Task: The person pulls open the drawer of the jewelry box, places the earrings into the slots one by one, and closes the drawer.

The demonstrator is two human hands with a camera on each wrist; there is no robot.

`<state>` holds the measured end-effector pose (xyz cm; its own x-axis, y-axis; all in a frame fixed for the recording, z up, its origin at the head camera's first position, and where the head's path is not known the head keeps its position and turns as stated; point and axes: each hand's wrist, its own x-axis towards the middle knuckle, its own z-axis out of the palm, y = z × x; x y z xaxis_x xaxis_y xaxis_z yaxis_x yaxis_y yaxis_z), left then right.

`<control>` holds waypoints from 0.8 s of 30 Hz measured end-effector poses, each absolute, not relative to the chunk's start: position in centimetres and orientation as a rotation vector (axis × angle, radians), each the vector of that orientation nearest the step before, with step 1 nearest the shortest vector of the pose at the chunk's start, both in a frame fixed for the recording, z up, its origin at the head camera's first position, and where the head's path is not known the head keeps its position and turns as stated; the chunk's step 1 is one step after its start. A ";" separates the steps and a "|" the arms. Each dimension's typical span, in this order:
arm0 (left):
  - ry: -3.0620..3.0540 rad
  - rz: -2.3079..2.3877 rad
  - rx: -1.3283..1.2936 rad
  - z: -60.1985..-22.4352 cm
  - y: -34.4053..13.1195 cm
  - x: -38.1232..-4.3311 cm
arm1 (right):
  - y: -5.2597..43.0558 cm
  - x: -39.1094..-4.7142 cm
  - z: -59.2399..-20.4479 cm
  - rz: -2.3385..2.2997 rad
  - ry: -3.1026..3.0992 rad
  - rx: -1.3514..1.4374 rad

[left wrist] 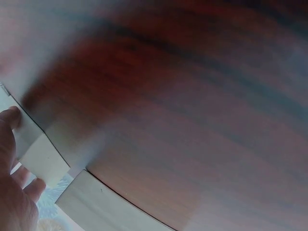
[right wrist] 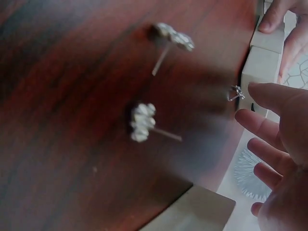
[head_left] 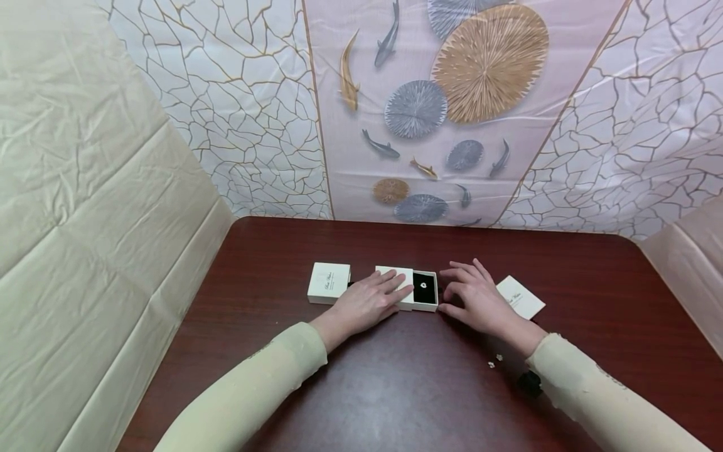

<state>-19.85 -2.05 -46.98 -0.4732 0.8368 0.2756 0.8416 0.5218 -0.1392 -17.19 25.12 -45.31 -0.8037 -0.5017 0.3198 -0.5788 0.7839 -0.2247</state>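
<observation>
My left hand point(head_left: 367, 302) grips the sleeve of a small white jewelry box point(head_left: 403, 272), thumb on the near side and fingers over the top. The box's tray point(head_left: 436, 298) stands out of the sleeve's right end. A small heart-shaped piece of jewelry point(head_left: 423, 285) sits on its black insert point(head_left: 425, 295). My right hand point(head_left: 477, 302) is at the tray's right end with its fingers loosely bent. In the right wrist view, a small earring point(right wrist: 236, 93) shows between the thumb and the tray end; I cannot tell whether a fingertip touches either.
Left of the held box lies another white box point(head_left: 329, 280) with dark lettering. A white box piece point(head_left: 521, 297) lies tilted beyond my right wrist. Two flower-shaped stud earrings point(right wrist: 142, 122) lie on the dark red table point(head_left: 361, 389). A small black object point(head_left: 530, 383) sits by my right sleeve.
</observation>
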 end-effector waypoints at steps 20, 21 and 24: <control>-2.435 -0.047 -1.399 -47.2 -2.0 -19.9 | 25.5 -17.3 -46.2 0.447 -2.673 0.888; -2.434 -0.039 -1.397 -47.2 -2.0 -19.9 | 25.5 -17.4 -46.3 0.447 -2.671 0.889; -2.434 -0.026 -1.394 -47.3 -2.1 -19.9 | 25.7 -17.4 -46.2 0.453 -2.675 0.891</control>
